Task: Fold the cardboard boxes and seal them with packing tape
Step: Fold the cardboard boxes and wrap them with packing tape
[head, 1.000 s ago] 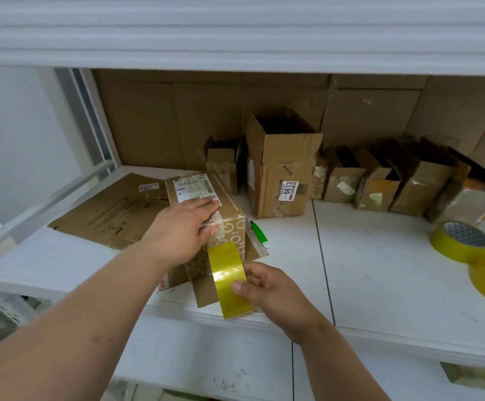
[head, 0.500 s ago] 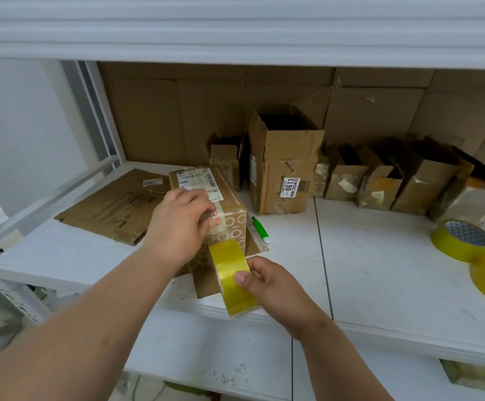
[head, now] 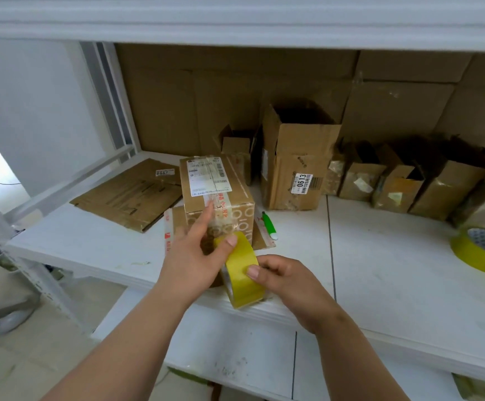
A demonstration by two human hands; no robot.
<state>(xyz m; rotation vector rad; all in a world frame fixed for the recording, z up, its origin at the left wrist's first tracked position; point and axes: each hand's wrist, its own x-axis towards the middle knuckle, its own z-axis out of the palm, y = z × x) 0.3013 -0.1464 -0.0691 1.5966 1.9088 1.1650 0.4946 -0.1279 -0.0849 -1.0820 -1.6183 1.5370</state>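
At the centre of the frame a small brown corrugated cardboard box (head: 216,195), closed and bearing a white printed shipping label on its top, stands on a white shelf (head: 380,256) as a person runs tape over it. The right hand (head: 287,280) grips a roll of glossy yellow packing tape (head: 242,273) just below the box, thumb on the roll's outer face and fingers curled round its far side. The left hand (head: 192,253) has its index finger stretched up the box's near face, pressing a clear strip of tape against the cardboard, while its thumb rests on the top of the roll. The step in hand appears to be laying and smoothing the sealing strip; doing it well likely means keeping the tape taut off the roll, rubbing along the seam so no bubbles lift, and steadying the light box so it does not slide. A flattened brown cardboard sheet (head: 131,198) lies at left, a taller open carton (head: 296,169) marked with a numbered sticker stands behind, and a row of small open boxes (head: 409,180) lines the back at right. A green-handled cutter (head: 269,225) lies just beside the box, and two more yellow tape rolls (head: 484,250) sit at the right edge.
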